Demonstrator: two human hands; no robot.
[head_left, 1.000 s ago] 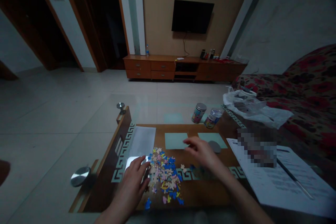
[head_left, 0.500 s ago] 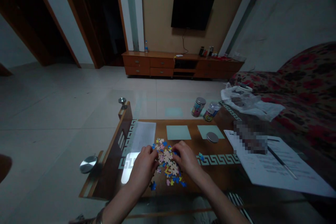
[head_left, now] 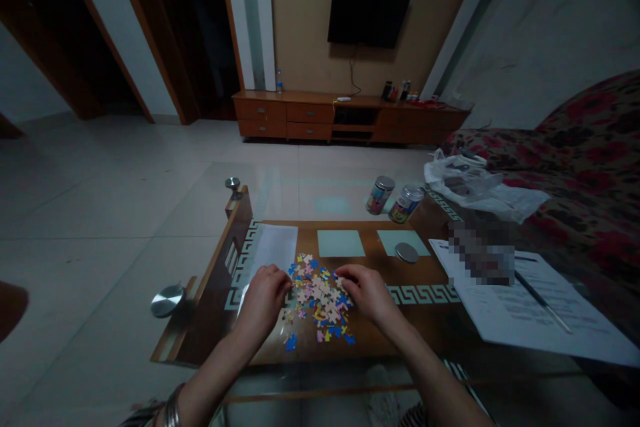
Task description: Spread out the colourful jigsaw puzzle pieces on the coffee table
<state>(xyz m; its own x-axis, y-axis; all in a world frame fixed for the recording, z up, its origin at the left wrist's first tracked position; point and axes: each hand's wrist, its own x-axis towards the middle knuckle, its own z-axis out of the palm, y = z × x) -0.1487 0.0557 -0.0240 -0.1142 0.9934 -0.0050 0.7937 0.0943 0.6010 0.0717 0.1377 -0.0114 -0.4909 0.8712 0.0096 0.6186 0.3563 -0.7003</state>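
A loose pile of small jigsaw puzzle pieces lies on the glass-topped table, some showing bare beige backs and others blue, yellow and pink prints. At the pile's left edge is my left hand, its fingers curled together; anything between them is hidden. On the opposite side my right hand reaches in, thumb and forefinger closed around a beige puzzle piece. A blue piece lies apart at the near left.
Two printed tins stand at the table's far side, with a round metal lid nearer. Printed sheets with a pen lie right, below a white plastic bag. A low cabinet stands across the room.
Both hands have moved outward from the middle of the pile, left hand to the left and right hand to the right, uncovering more pieces. The view has tilted slightly down.
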